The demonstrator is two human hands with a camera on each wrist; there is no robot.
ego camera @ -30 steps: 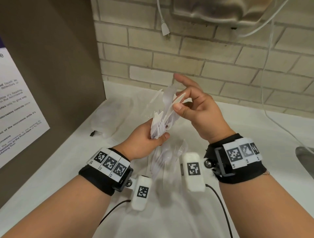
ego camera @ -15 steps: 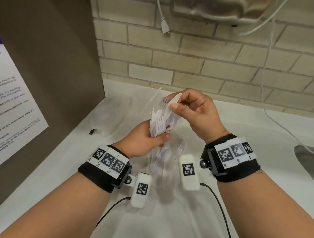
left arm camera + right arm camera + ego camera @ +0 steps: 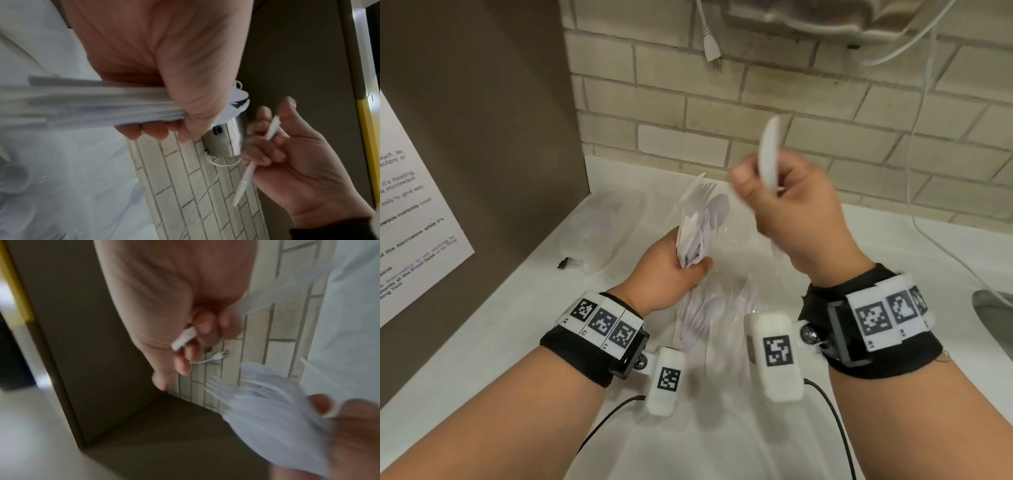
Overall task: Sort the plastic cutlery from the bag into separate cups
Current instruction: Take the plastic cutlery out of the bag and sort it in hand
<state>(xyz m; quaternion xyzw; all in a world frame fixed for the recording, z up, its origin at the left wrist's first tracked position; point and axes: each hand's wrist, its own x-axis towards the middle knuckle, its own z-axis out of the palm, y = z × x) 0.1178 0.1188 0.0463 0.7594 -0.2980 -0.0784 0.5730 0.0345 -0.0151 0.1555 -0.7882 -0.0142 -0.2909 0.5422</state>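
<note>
Cutlery bundle: white plastic forks and spoons (image 3: 700,226) bunched together, handles down in the left fist, heads fanned up and away toward the far wall; fork tines and a spoon bowl show at the top.
Left hand: the left hand (image 3: 671,274) is closed around the bundle's handles, thumb across the front, held above the worktop near the middle of the scene; in the left wrist view the handles (image 3: 86,105) stick out past the palm, blurred.
Right hand: the right hand (image 3: 791,212) is raised to the right of the bundle and well apart from it, fingers curled round a single white piece.
Single piece: one spoon (image 3: 769,154) stands nearly upright in the right hand, its rounded end above the knuckles; its thin handle (image 3: 248,175) runs down through the fingers and out below them.
Loose cutlery: more white forks and spoons (image 3: 709,315) lie on the worktop under and between the two wrists, seemingly in clear plastic; details are blurred.
Bag: a pale translucent bag (image 3: 599,236) lies on the worktop at far left, beside the brown panel.
Worktop: white worktop (image 3: 893,240) meeting a pale brick wall (image 3: 825,113).
Surroundings: a white plug (image 3: 712,51) hangs on the wall; a printed notice (image 3: 410,219) is fixed to the brown panel on the left.
</note>
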